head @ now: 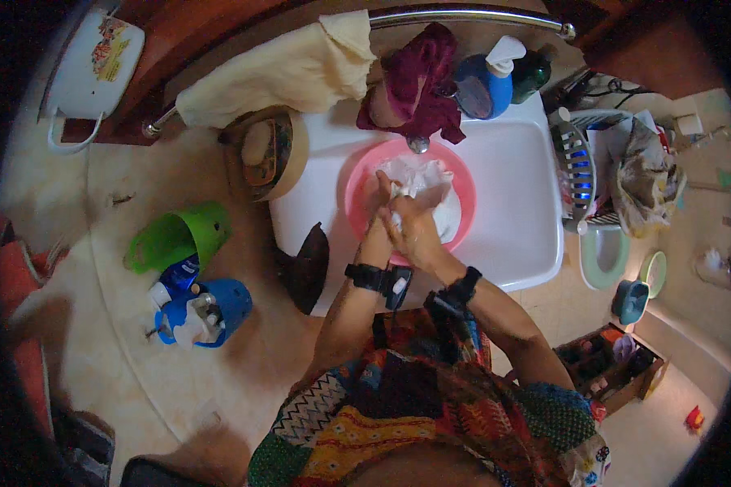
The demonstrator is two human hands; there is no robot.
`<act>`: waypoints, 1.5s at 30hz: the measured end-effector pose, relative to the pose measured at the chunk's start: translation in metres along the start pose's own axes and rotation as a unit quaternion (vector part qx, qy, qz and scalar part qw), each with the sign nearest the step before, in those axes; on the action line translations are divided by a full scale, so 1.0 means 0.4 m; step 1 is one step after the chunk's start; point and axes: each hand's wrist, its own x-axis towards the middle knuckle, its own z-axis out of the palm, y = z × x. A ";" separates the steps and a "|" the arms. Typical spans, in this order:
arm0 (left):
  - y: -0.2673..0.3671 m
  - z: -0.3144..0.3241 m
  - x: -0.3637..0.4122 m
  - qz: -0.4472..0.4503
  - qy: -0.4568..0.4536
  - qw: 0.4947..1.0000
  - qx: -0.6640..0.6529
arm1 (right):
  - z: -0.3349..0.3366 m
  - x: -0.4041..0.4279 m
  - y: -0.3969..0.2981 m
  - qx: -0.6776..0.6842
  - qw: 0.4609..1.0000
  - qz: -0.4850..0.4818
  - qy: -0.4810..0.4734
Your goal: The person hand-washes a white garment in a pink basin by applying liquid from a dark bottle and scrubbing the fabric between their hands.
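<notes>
A pink basin [472,201] rests in the white sink, right beneath the metal faucet [419,144]. White wet-looking cloth [448,213] lies bunched inside it. Over the basin my left hand [382,207] and my right hand [415,226] press together, fingers overlapping, with a piece of the white cloth gripped between them. Part of my left hand is hidden behind the right. Each wrist wears a black strap.
The white sink [518,225] has a blue pump bottle [484,85] and a maroon cloth [420,79] behind the basin. A dark cloth [314,268] hangs over its left edge. A cream towel [286,70] drapes from the metal rail [469,17]. At right stands a grey basket [579,164].
</notes>
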 end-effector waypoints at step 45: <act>-0.045 0.022 0.063 -0.077 -0.051 0.988 -0.122 | -0.012 0.010 0.065 -0.025 0.999 -0.021 0.027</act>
